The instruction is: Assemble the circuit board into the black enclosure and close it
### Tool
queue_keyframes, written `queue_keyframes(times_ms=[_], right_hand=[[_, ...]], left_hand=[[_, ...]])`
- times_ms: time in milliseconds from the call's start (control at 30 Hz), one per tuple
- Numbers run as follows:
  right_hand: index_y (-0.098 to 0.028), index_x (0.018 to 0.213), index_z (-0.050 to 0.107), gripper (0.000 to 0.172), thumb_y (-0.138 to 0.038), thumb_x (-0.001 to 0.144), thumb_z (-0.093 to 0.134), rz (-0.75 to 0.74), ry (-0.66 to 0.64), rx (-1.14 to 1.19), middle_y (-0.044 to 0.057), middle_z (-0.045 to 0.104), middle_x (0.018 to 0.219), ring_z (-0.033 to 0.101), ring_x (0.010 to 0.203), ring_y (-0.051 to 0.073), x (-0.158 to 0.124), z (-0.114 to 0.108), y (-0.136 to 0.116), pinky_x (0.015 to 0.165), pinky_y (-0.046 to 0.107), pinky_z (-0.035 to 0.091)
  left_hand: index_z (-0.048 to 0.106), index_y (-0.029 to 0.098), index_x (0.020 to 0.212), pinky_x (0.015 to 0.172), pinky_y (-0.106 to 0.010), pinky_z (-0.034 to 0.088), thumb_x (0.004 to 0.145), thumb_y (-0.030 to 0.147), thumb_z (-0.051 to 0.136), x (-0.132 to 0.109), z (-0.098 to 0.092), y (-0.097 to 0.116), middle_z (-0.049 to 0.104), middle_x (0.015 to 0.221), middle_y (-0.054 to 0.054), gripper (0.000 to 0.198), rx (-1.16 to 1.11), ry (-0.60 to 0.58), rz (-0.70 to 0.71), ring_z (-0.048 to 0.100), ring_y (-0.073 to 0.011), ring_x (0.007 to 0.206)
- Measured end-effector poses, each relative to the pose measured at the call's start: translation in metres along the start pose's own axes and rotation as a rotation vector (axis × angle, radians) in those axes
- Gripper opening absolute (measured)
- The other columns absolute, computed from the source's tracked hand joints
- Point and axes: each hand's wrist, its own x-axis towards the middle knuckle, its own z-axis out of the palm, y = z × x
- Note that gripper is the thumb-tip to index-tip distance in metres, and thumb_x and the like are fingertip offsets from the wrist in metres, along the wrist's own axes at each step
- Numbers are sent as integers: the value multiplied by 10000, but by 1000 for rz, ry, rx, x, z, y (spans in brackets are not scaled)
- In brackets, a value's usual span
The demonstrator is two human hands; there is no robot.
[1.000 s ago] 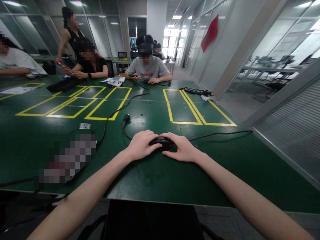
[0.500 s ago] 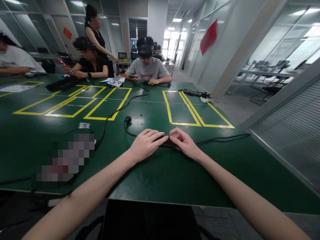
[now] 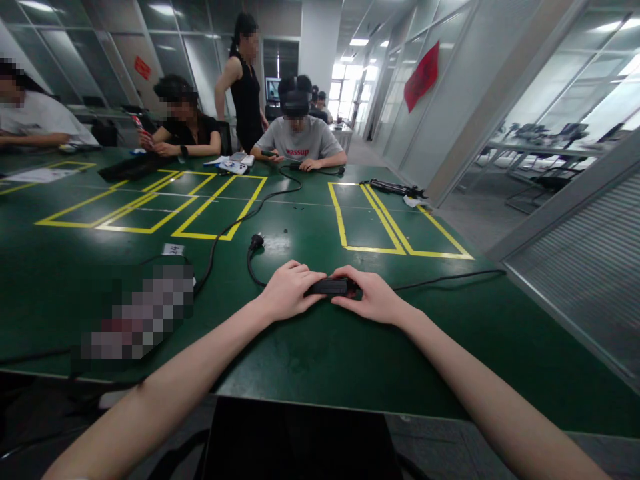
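Note:
A black power adapter, a small brick with a cord at each side, is between my two hands just above or on the green table. My left hand is closed around its left end. On the other side, the thumb and fingers of my right hand curve around the right end, where the cord comes in. The join between brick and cord is partly hidden by those fingers. From the left side the cord loops to a black mains plug, which lies on the table.
Yellow tape outlines mark the green table. A blurred-out object lies at left beside a tag and a long black cable. A folded black tripod-like item lies at far right. Several people sit or stand beyond.
My hands have shifted their hold: the adapter's front side now shows between them, and my right fingers have opened from a pinch to wrap its end. The standing person moved right.

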Motion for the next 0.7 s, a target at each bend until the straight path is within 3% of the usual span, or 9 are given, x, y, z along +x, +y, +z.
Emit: queue_keyframes(times_ms=[133, 300, 367, 600, 700], right_hand=[[-216, 1002, 580, 233, -357, 871, 712, 28, -89, 105, 35, 724, 915, 652, 677, 167, 0, -4, -4, 629, 283, 499], [-228, 1010, 482, 412, -486, 841, 756, 218, -331, 716, -11, 673, 908, 645, 569, 106, -2, -9, -4, 507, 224, 503], [-233, 992, 457, 455, -498, 819, 783, 268, -341, 827, -38, 649, 868, 618, 497, 83, -2, -7, -5, 446, 198, 474], [-217, 847, 486, 464, -464, 729, 860, 318, -4, 850, -61, 642, 751, 373, 370, 8, 7, 1, -1, 319, 147, 251], [-232, 842, 471, 521, -505, 670, 879, 435, 304, 913, -40, 694, 736, 332, 353, 14, 11, -10, 14, 321, 154, 195]], left_hand=[[671, 171, 1215, 893, -386, 483, 1006, 407, 558, -1, 1, 1, 751, 1004, -97, 335, -1, -55, 7, 681, -231, 922], [653, 156, 1217, 907, -386, 474, 1026, 394, 532, -2, -1, 2, 760, 1131, -113, 328, 32, -59, 173, 681, -232, 977], [646, 148, 1221, 926, -396, 474, 1035, 384, 518, -1, -1, 2, 756, 1180, -115, 326, 48, -43, 211, 681, -237, 1004], [548, 188, 1417, 1098, -469, 435, 1037, 283, 504, 1, -6, 5, 631, 1437, -129, 395, 51, 135, 151, 575, -258, 1317], [567, 218, 1418, 1122, -482, 430, 1032, 274, 493, -1, -7, 8, 623, 1448, -122, 397, 7, 150, 149, 567, -253, 1331]])
